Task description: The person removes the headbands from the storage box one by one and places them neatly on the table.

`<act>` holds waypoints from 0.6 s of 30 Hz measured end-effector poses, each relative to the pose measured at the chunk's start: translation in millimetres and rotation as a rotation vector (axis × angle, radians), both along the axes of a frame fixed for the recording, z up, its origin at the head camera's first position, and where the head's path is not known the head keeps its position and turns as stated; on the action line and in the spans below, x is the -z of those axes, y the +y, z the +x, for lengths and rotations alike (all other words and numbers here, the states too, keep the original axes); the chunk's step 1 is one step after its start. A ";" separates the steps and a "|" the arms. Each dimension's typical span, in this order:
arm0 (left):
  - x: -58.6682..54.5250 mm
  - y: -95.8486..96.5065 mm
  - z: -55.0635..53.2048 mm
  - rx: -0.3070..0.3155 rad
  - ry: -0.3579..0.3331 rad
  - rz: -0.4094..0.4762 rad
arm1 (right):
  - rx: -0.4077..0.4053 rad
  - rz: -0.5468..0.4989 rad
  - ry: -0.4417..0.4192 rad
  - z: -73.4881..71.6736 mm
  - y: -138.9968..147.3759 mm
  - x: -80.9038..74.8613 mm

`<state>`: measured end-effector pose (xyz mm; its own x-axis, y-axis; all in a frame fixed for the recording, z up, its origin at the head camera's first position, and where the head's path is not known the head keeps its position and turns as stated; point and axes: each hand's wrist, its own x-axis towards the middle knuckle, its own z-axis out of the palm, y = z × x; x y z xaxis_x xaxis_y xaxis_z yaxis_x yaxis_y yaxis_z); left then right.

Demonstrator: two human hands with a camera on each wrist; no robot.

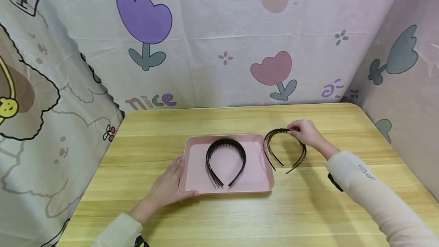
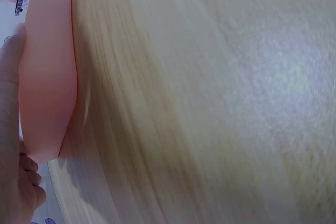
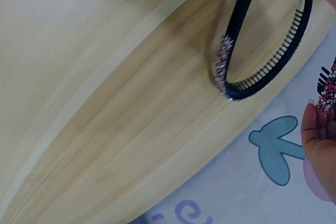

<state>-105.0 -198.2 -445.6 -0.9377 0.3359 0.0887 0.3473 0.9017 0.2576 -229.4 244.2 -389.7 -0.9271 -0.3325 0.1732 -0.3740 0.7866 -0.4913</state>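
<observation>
In the head view a pink tray (image 1: 264, 182) lies on the table with several black toothed headbands (image 1: 226, 143) stacked in it. My left hand (image 1: 169, 184) grips the tray's near left corner, thumb along the front wall and fingers at the left side. Beyond the tray's right end, my right hand (image 1: 305, 130) pinches the top of a black headband (image 3: 326, 95) with pinkish glitter. Close to it, another black headband (image 3: 224, 69) with a glittery section and comb teeth shows in the right wrist view. From the head these two overlap beside the tray's right rim.
The wooden table (image 1: 147, 132) runs back to a printed curtain (image 1: 205, 48) with flowers and hearts. More printed cloth hangs at the left and right sides. A dark cord (image 1: 58, 235) shows low at the left, by the table's edge.
</observation>
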 end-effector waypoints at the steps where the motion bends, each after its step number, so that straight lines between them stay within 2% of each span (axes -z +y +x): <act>1: 0.0 0.0 0.0 0.000 0.000 0.001 | -0.001 0.006 0.007 0.1 2.3 0.0; 6: -0.9 0.5 0.2 0.000 -0.006 0.001 | 0.011 0.014 0.033 -0.8 13.5 -2.2; 18: -1.9 0.6 0.3 0.004 -0.003 0.006 | 0.066 0.037 0.019 -3.2 41.5 -11.2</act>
